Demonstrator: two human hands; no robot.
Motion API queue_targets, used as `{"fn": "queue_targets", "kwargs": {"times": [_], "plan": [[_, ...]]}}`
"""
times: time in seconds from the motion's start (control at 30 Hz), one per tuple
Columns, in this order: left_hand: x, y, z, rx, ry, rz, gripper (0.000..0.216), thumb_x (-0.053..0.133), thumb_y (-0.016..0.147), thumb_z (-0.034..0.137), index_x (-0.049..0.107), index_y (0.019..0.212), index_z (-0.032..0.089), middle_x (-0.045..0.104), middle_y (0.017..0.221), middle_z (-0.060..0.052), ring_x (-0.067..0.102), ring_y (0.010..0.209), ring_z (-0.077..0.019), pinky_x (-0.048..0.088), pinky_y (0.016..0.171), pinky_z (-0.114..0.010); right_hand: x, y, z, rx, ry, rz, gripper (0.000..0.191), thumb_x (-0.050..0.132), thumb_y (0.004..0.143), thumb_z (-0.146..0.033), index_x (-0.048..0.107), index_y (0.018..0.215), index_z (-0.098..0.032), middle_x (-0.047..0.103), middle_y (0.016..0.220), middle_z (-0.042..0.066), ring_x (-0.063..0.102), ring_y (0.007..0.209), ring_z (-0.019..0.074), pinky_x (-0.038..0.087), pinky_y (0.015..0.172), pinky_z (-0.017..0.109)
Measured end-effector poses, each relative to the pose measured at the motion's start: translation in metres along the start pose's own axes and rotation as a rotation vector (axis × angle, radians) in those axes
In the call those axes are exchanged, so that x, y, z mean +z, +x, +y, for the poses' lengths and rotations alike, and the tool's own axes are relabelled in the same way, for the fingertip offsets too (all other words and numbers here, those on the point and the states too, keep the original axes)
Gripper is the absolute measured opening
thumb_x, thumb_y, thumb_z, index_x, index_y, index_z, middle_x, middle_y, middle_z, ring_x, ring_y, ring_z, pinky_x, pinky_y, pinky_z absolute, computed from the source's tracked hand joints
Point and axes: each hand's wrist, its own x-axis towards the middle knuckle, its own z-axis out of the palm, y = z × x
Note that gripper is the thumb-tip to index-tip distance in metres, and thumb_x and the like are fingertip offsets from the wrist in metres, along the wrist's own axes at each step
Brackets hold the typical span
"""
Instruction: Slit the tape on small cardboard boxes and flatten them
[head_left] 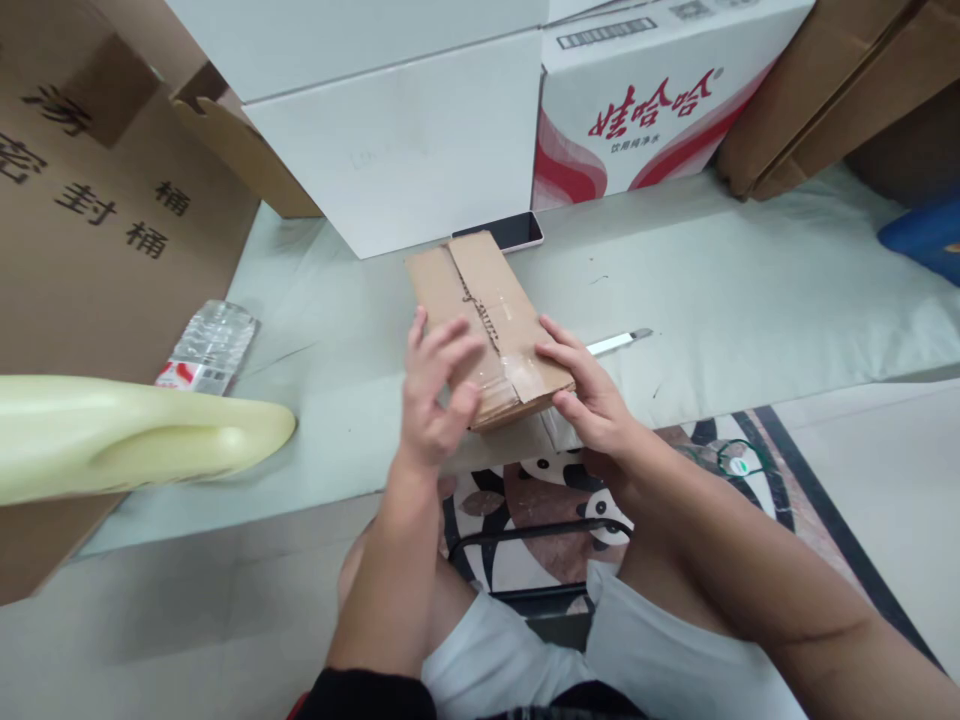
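A small brown cardboard box (517, 315), with tape across its top seam, sits tilted near the front edge of the covered table. My right hand (589, 390) grips its near right corner, thumb low on the front side and fingers on the right edge. At the near left side is my left hand (439, 390), slightly blurred, its fingers spread over the box top; whether they touch it I cannot tell. A utility knife (619, 342) with its blade out lies just right of my right hand. Behind the box, a phone (517, 232) is partly covered.
White cartons (630, 120) with red lettering stand along the back. A large brown carton (97, 200) is at the left, near a clear plastic bottle (210, 345). A pale yellow smooth object (150, 435) juts in from the left. Something blue (926, 240) sits far right.
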Motion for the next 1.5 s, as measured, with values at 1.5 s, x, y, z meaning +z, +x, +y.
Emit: {"fn": "queue_targets", "kwargs": {"times": [1.5], "plan": [[0.021,-0.015,0.024,0.098,0.103,-0.102,0.038,0.064,0.088,0.048,0.06,0.121,0.028,0.056,0.138,-0.01,0.054,0.135,-0.0304,0.014,0.132,-0.06,-0.001,-0.019,-0.07,-0.335,-0.273,0.255,0.019,0.063,0.09,-0.014,0.058,0.102,-0.027,0.069,0.103,0.004,0.074,0.105,0.0231,0.067,0.085,0.044]]}}
